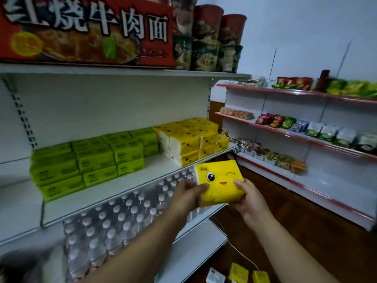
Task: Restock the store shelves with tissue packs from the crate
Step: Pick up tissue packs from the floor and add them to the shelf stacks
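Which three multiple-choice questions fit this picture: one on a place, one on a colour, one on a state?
1. Where do the water bottles stand? A. under the tissue shelf; B. on the top shelf; C. on the floor.
2. What colour are the packs left of the yellow stack? A. red; B. green; C. blue.
3. How is the winking pack held? A. by both hands; B. by one hand; C. it lies on a shelf.
1 A, they fill the shelf below; 2 B, green wrappers; 3 A, the left hand and the right hand grip its sides.
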Motion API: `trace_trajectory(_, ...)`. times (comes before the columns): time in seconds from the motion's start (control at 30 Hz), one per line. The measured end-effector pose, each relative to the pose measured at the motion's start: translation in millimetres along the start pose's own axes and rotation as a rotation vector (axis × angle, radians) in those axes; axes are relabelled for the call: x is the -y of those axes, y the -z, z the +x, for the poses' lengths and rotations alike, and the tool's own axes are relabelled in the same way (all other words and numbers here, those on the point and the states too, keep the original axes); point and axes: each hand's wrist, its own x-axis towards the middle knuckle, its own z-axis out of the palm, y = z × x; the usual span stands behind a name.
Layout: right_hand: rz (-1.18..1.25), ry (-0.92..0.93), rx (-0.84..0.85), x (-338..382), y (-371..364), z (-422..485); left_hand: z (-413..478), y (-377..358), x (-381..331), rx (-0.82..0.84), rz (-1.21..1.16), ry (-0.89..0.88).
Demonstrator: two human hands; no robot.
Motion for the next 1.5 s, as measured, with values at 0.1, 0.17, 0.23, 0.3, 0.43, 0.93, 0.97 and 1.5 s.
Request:
trace_trajectory(0.1, 0.009, 0.009, 0.018, 5, 21, 44, 44, -28, 2, -0.005, 0.021, 0.007)
trace_trajectory(0.17, -0.004, 0.018, 0.021, 9, 29, 74, 77, -42, 2, 0.0, 0.029, -0.007)
trace_trajectory(0.23, 0.006, 0.036, 0.0, 11, 34, 107, 111, -53, 1, 0.028, 0.055, -0.027)
trace_trajectory(0.3, 0.034, 0.054, -0.059, 16, 35, 144, 147, -63, 0, 0.069, 0.086, -0.045)
trace_trajectory(0.43, 0.021, 0.052, -0.105, 28, 30, 224, 224, -81, -11, 0.069, 0.13, -0.074)
trace_trajectory(0.93, 0.036, 0.007, -0.139, 62, 37, 410, 340, -149, -20, 0.026, 0.463, -0.281)
trace_trajectory(0.97, 0.022, 0.007, -0.143, 66, 38, 423, 345, -157, -20, 0.007, 0.482, -0.283)
trace_trajectory(1.5, -0.193, -0.021, 0.026, 51, 27, 484, 386, -200, -13, -0.449, 0.413, -0.196)
